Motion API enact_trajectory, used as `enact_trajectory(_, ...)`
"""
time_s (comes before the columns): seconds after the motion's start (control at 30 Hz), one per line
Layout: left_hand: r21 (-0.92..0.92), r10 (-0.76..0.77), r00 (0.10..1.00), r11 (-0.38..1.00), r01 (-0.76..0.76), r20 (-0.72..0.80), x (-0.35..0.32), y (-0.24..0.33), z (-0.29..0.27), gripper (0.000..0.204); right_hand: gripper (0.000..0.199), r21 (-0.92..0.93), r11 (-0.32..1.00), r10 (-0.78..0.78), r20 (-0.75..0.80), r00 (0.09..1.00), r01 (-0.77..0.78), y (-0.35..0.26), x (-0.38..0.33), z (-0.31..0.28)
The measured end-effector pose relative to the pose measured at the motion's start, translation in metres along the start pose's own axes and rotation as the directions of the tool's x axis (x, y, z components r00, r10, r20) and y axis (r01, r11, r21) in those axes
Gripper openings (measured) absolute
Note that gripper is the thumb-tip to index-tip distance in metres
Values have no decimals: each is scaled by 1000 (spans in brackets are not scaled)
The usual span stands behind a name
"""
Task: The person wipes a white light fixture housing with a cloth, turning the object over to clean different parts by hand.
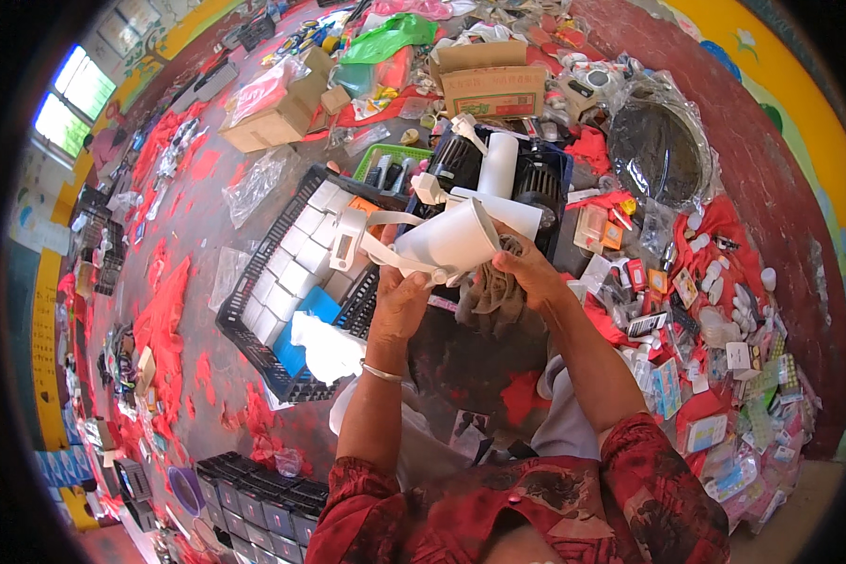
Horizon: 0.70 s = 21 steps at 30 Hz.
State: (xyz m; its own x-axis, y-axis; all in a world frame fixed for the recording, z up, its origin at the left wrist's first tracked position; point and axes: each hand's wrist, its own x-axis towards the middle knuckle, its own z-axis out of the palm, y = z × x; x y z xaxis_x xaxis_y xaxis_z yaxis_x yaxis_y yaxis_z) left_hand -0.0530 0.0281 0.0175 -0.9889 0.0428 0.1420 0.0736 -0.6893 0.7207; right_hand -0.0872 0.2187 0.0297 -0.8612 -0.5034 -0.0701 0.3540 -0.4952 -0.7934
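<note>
A white cylindrical track spotlight with a bracket and adapter is held up in front of me. My left hand, with a bracelet at its wrist, is closed around the bracket side of the lamp. My right hand grips a dirty grey-brown rag near the lamp's open end; some of its fingers are hidden behind the lamp. Just beyond stands a dark blue crate with more white spotlights and black spotlights in it.
To the left, a black plastic basket holds rows of small white boxes. Cardboard boxes and a green basket lie beyond. Loose packages pile up at right, near a plastic-wrapped round object. Stacked dark boxes stand lower left.
</note>
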Motion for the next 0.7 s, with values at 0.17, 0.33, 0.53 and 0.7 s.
enact_trajectory(0.17, -17, -39, 999, 999, 39, 16, -3, 7, 2, 97, 78, -84, 996, -26, 50, 998, 30, -1, 3, -3)
enact_trajectory(0.33, 83, 15, 999, 996, -18, 40, -5, 18, -1, 99, 84, -83, 997, 20, 182, 983, -5, 1, -4, -9)
enact_trajectory(0.53, 231, -47, 996, 972, 30, 71, -5, 28, -10, 96, 87, -195, 980, 1, 188, 982, 36, 9, 0, -13)
enact_trajectory(0.7, 300, -132, 991, 947, 118, 28, -6, 31, -12, 106, 73, -427, 901, -46, 85, 995, 78, 10, 3, -16)
